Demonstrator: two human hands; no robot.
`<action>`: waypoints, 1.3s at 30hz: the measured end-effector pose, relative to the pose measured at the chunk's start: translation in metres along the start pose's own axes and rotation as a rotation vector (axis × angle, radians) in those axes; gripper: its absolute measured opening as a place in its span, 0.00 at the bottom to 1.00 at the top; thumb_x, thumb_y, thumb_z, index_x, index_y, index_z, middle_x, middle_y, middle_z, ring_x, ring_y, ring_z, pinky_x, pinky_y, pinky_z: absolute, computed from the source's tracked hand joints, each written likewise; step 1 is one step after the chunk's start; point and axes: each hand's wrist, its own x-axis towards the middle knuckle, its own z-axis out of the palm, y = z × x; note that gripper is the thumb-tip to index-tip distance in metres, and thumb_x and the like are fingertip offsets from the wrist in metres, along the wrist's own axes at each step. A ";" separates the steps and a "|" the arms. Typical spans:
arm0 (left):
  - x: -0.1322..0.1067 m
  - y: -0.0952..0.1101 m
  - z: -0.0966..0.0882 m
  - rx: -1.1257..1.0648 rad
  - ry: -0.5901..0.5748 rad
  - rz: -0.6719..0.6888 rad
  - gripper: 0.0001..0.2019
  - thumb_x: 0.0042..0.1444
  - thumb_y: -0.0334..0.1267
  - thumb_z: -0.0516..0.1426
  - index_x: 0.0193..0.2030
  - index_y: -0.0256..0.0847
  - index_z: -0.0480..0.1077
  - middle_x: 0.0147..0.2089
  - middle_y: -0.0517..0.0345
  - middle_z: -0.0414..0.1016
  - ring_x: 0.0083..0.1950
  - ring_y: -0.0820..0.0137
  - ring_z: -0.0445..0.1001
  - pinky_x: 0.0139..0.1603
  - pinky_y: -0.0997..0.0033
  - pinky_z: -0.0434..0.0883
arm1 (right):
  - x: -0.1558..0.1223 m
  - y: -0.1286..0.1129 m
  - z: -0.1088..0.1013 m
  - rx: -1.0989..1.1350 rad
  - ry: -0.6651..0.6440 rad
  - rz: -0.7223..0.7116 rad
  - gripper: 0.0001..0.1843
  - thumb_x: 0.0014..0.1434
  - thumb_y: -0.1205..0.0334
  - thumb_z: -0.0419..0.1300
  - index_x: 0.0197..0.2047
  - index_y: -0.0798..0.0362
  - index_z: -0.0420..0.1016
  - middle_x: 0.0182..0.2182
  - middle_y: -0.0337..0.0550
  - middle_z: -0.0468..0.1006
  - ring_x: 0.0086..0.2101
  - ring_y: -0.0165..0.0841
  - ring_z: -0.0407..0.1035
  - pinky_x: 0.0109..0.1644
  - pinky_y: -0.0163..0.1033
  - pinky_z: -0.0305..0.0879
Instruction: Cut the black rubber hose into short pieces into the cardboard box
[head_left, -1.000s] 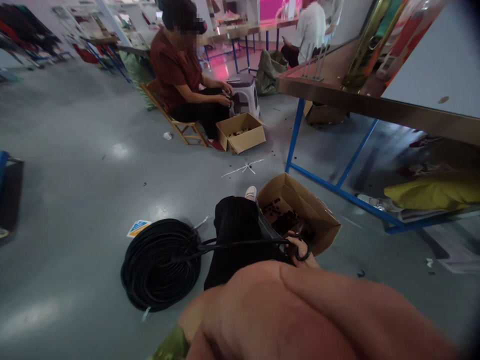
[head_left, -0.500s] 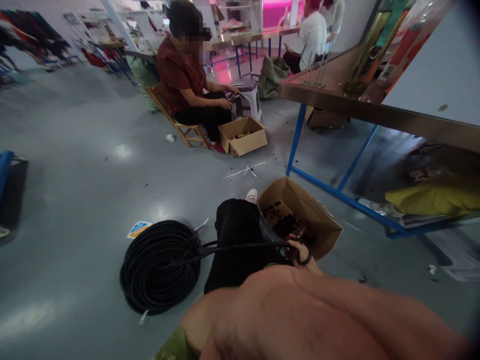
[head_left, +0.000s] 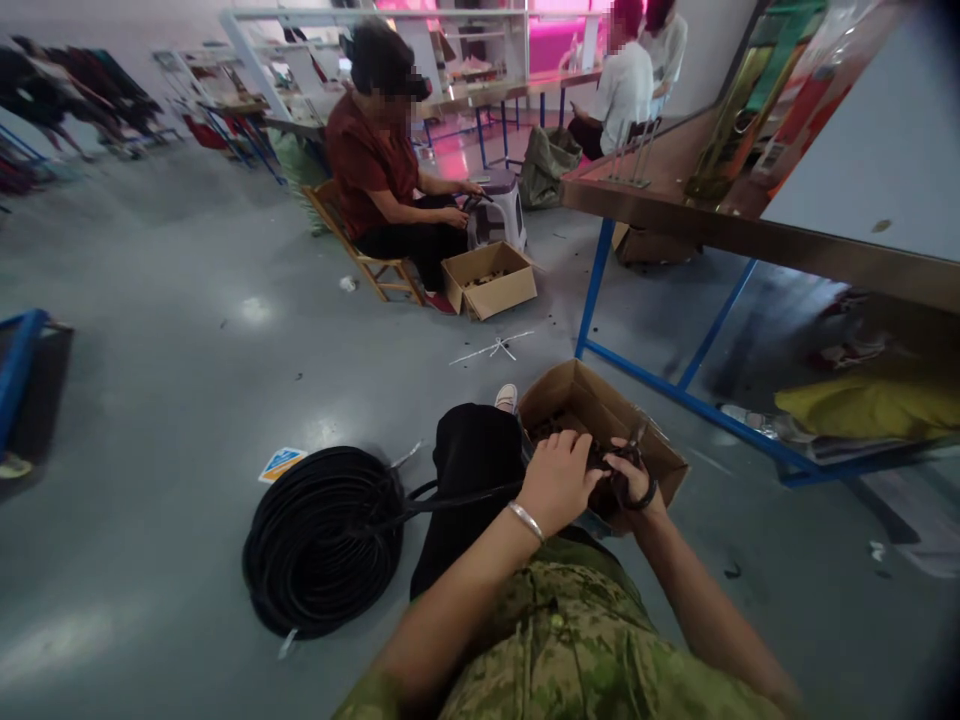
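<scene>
My left hand [head_left: 556, 482], with a silver bracelet at the wrist, is closed over a black tube [head_left: 469, 497] that crosses my knee. Its fingertips are hidden partly by the hand itself. Close beside it, my right hand [head_left: 636, 488] grips dark-handled scissors [head_left: 646, 496], their blades pointing up and away over the box. The tube runs left to a large black coil [head_left: 262, 565] on the floor. Below both hands stands an open cardboard box [head_left: 660, 465] with small dark pieces inside.
A blue-legged table [head_left: 596, 285] rises ahead on the right, with a yellow cloth [head_left: 862, 415] beneath. A seated person in a red shirt [head_left: 367, 150] works beside a smaller cardboard box [head_left: 502, 295]. White string [head_left: 495, 347] lies on the floor.
My left arm, earlier stretched large across the bottom of the view, has come down, and its hand is now on the tube beside my right hand. The scissors now show more clearly.
</scene>
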 end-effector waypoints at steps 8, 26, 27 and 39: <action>0.007 -0.034 0.072 0.135 -0.270 -0.141 0.16 0.68 0.44 0.43 0.47 0.38 0.68 0.44 0.47 0.77 0.43 0.63 0.78 0.41 0.66 0.71 | 0.004 -0.027 0.015 -0.279 -0.046 -0.133 0.26 0.45 0.53 0.68 0.48 0.51 0.73 0.29 0.37 0.75 0.24 0.29 0.68 0.31 0.36 0.67; 0.000 -0.047 0.093 0.142 -0.153 -0.148 0.18 0.68 0.44 0.42 0.53 0.41 0.67 0.47 0.51 0.75 0.43 0.66 0.76 0.39 0.71 0.67 | -0.024 -0.014 -0.032 -0.665 -0.433 -0.139 0.27 0.53 0.46 0.65 0.53 0.50 0.76 0.45 0.44 0.78 0.46 0.41 0.70 0.53 0.43 0.65; 0.000 -0.047 0.093 0.143 -0.162 -0.137 0.18 0.68 0.44 0.42 0.53 0.42 0.67 0.47 0.51 0.75 0.44 0.66 0.76 0.39 0.71 0.67 | -0.022 -0.016 -0.033 -0.673 -0.435 -0.143 0.28 0.53 0.46 0.64 0.54 0.50 0.75 0.45 0.45 0.78 0.46 0.41 0.70 0.53 0.43 0.65; -0.002 -0.046 0.088 0.157 -0.239 -0.078 0.16 0.68 0.44 0.42 0.51 0.42 0.67 0.47 0.53 0.76 0.44 0.66 0.76 0.37 0.71 0.67 | -0.024 -0.023 -0.041 -0.636 -0.535 -0.132 0.28 0.57 0.45 0.62 0.57 0.51 0.73 0.45 0.45 0.78 0.48 0.41 0.70 0.54 0.44 0.65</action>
